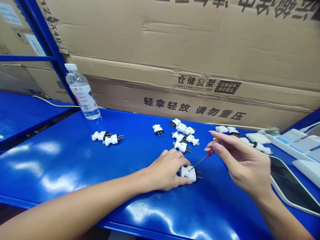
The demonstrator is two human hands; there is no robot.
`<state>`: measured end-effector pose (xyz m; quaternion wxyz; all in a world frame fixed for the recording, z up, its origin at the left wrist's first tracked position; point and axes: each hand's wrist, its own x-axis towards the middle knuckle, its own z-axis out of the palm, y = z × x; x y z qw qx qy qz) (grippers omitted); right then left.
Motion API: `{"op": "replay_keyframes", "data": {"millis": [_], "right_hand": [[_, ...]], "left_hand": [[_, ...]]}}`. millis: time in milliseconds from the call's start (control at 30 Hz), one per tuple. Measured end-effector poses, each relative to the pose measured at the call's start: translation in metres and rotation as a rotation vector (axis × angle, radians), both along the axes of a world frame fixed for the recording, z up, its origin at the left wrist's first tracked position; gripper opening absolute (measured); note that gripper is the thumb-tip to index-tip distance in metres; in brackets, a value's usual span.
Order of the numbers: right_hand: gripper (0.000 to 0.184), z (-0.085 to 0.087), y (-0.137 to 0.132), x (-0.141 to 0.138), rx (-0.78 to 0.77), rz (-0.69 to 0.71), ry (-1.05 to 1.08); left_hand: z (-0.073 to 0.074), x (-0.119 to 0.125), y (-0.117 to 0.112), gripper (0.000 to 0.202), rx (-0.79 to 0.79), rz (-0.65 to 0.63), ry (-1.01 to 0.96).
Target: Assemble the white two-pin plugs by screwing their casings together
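Note:
My left hand (170, 170) pinches a white two-pin plug (188, 174) against the blue shelf top, its pins pointing right. In my right hand (242, 163) is a screwdriver (209, 153) with a red handle, mostly hidden by the fingers. Its thin shaft slants down to the left, and the tip meets the screw on the plug's upper face. Behind my hands lies a loose group of similar plugs (182, 145). One single plug (157, 130) sits a little left of that group.
Two more plugs (112, 139) lie at the left, near a water bottle (83, 95). At the right are further plugs (261, 147), a dark-screened phone (292, 183) and a white compartment tray (297, 145). Large cardboard boxes (175, 43) stand along the back of the blue shelf (100, 206).

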<state>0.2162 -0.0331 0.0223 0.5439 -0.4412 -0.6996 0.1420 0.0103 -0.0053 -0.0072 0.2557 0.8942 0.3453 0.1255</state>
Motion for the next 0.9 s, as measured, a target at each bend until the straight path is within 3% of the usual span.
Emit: {"op": "replay_keyframes", "data": {"millis": [500,900], "right_hand": [[0.041,0.004,0.001,0.009,0.022,0.223,-0.115],[0.044,0.004,0.002,0.006,0.040,0.255,-0.136]], "left_hand": [[0.002,0.000,-0.002,0.035,-0.031,0.020,-0.021],[0.004,0.000,-0.003,0.039,-0.029,0.041,0.004]]}}
